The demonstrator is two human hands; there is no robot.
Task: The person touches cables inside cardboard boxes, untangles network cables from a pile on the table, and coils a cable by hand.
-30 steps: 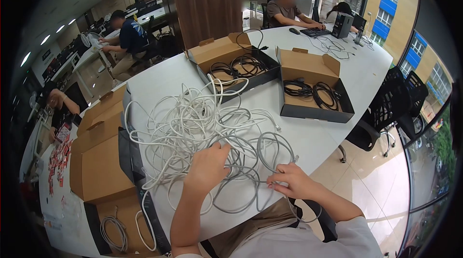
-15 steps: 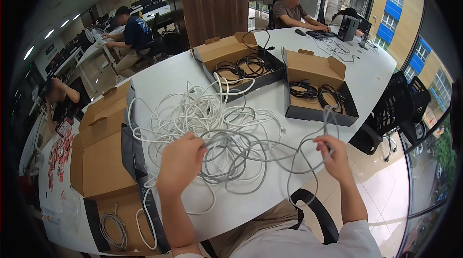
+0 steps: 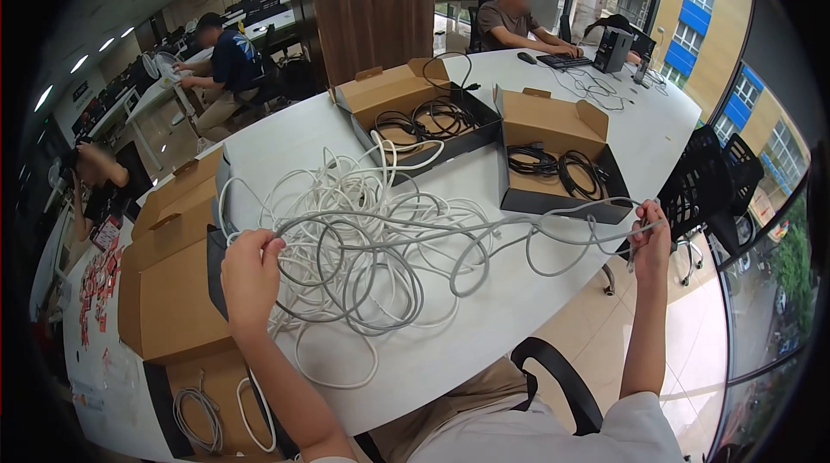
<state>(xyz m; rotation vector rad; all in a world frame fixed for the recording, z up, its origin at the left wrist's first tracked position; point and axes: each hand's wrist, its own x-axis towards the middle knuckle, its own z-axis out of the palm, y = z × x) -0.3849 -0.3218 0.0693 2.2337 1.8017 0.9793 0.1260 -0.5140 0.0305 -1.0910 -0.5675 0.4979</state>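
Note:
A grey cable (image 3: 493, 226) stretches in loose loops across the table between my two hands. My left hand (image 3: 252, 277) is closed on its loops at the left side of the pile. Out past the table's right edge, my right hand (image 3: 650, 242) grips the other part of the grey cable, raised in the air. Under it lies a tangled heap of white cables (image 3: 346, 191). Several grey loops hang over the heap's front, and a white loop (image 3: 372, 368) lies toward the table's front edge.
Two open boxes (image 3: 562, 202) (image 3: 428, 156) with coiled black cables stand at the back. At left, an open box (image 3: 177, 312) holds a grey coil (image 3: 197, 420). Red packets (image 3: 99, 277) lie beyond it. A person (image 3: 519, 18) sits at a keyboard; chairs (image 3: 700, 178) stand at right.
My hands have spread apart, the left going left and the right moving out to the right and up. The grey cable is now drawn longer between them. The view shifted slightly.

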